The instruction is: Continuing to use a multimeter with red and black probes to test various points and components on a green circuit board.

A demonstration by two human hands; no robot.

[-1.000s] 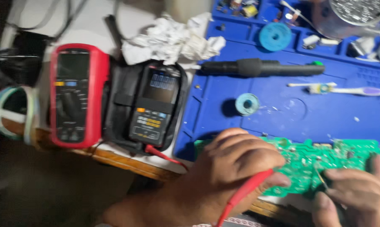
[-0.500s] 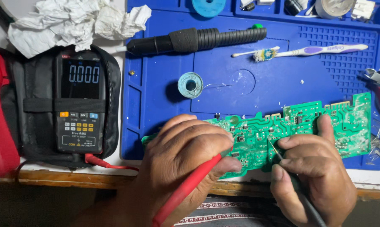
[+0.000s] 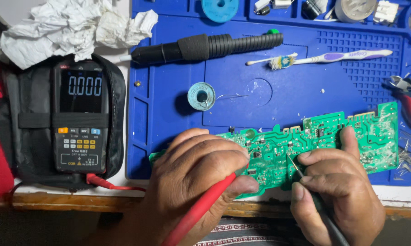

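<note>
Circuit board point(image 3: 324, 141) lies on mat point(image 3: 169, 114), near its front edge. Left hand point(image 3: 196, 177) rests on board's left end, holding probe point(image 3: 201, 209); right hand point(image 3: 337, 191) on its middle, holding second probe point(image 3: 305, 182). Solder spool point(image 3: 201, 96) behind board. Soldering handle point(image 3: 205, 47) and toothbrush point(image 3: 324, 58) farther back. Multimeter point(image 3: 81, 116) left of mat, in case point(image 3: 116, 114); crumpled paper point(image 3: 73, 27) behind it. Pliers point(image 3: 408, 102) at right edge.

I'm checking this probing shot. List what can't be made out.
- Red probe tip: head view, hidden under the left hand.
- Circuit board, left end: covered by that hand.
- Black probe: cut off by the bottom edge, below the right hand.
- Pliers: cut by the right edge.
</note>
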